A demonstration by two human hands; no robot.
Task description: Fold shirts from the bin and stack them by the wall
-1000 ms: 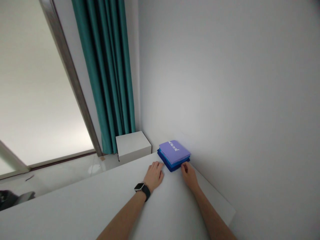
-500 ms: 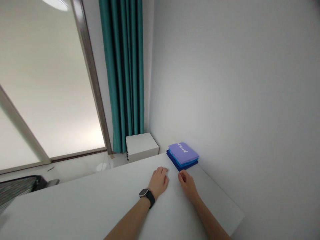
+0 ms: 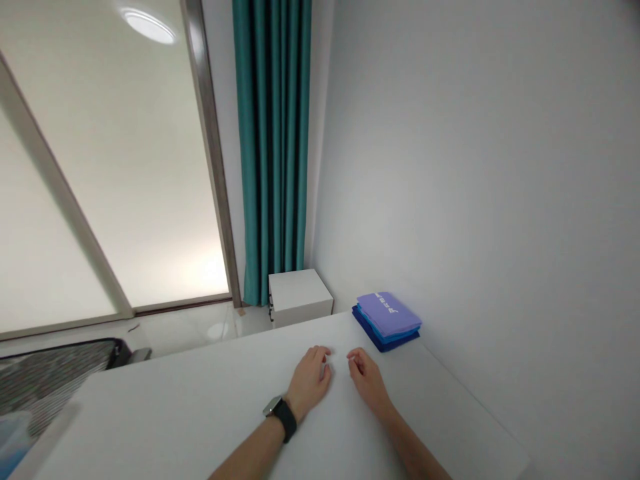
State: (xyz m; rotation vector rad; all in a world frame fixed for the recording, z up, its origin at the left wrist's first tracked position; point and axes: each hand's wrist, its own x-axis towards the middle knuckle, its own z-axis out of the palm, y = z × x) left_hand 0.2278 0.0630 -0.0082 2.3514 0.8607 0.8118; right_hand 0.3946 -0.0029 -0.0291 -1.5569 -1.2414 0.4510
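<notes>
Both my hands hold nothing over the white table (image 3: 195, 413). My left hand (image 3: 307, 381), with a black smartwatch (image 3: 281, 415) on its wrist, rests low at the tabletop, fingers bent a little and thumb apart. A short gap to the right of it is my right hand (image 3: 369, 380), its fingers loosely curled but not closed up. Nearest to the right hand, and not touched by it, lies a neat stack of folded cloth-like pieces: a purple one (image 3: 393, 315) with white lettering on top, a lighter blue one (image 3: 387, 333) under it, dark blue (image 3: 385, 345) at the bottom.
A grey wall (image 3: 450, 200) runs along the table's right side. Beyond the far edge stand a small white cabinet (image 3: 300, 291) and a green curtain (image 3: 275, 153). Frosted glass panels (image 3: 145, 173) are at left, with a dark-rimmed, grey patterned item (image 3: 55, 373) below.
My right hand has drawn back from the folded stack, and its fingers have loosened slightly. My left hand has shifted slightly toward me. The view has turned left; the stack lies where it was.
</notes>
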